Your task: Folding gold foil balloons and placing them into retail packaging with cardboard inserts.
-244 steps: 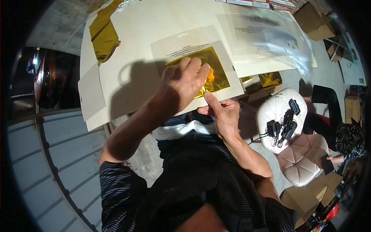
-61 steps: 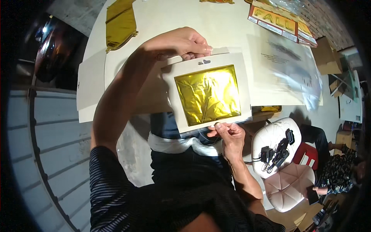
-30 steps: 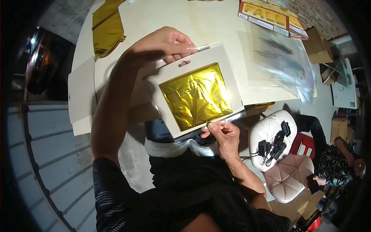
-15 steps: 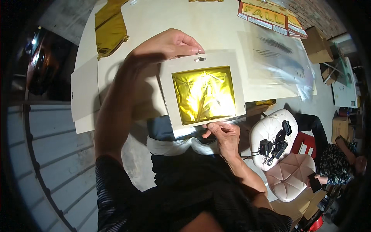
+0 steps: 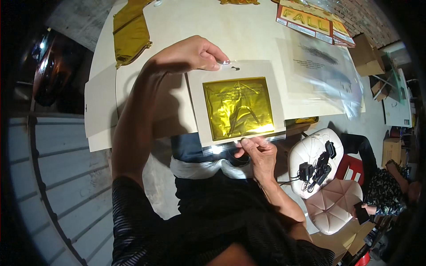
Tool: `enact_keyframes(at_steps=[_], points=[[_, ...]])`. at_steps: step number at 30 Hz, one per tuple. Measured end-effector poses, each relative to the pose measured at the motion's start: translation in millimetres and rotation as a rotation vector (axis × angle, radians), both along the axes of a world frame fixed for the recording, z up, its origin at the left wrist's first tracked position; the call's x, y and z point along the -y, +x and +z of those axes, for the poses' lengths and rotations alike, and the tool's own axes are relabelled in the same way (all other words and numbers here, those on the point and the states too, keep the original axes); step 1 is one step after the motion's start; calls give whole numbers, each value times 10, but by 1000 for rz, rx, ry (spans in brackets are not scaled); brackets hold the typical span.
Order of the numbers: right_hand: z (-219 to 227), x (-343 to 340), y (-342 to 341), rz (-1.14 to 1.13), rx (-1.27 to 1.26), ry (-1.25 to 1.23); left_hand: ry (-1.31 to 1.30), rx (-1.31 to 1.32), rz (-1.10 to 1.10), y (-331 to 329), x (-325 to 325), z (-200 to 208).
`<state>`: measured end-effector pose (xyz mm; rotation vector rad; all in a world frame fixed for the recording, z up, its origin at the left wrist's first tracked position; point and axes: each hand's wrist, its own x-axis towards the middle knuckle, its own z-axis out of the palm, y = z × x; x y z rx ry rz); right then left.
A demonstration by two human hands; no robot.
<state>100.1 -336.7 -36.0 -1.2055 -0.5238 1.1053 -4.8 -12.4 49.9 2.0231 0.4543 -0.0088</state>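
Between my hands, above the near edge of the table, is a flat package: a pale card (image 5: 199,95) with a folded gold foil piece (image 5: 238,110) framed in its middle, inside a clear plastic sleeve (image 5: 216,149). My left hand (image 5: 194,54) pinches the sleeve's top edge, just left of the card's hang hole. Down at the bottom edge, my right hand (image 5: 261,156) grips the sleeve between thumb and fingers. A strip of clear film extends below the card.
Gold foil balloon (image 5: 131,37) lies at the table's far left. Printed packages (image 5: 306,22) and a stack of clear sleeves (image 5: 317,66) are at the right. Pale cards (image 5: 101,99) lie left. A chair (image 5: 298,150) with black adapters and a seated person (image 5: 386,190) are right.
The package has tilted and shifted slightly right, so the foil glares less. More clear film shows below the card. My left hand's fingertips sit a little farther left of the hang hole.
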Motion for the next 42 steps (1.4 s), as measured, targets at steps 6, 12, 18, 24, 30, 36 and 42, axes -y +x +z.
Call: enact_keyframes(at_steps=[6,12,18,24,30,36,42], points=[[-21,6,-40,31,-20,8,16,57,-20,-8,16,-31],[37,-27,-48,59,53,-26,122,81,92,135,220,62],[-52,-1,-16,65,-27,-19,-74,25,73,88,204,140],[-15,9,-7,57,-13,-17,-208,37,70,104,282,185],[-14,18,-32,-5,4,0,-204,2,68,107,227,185],[-46,12,-20,-82,9,28,-56,-8,32,-9,108,145],[54,-33,-84,-88,-9,-25,18,-30,-4,9,100,89]])
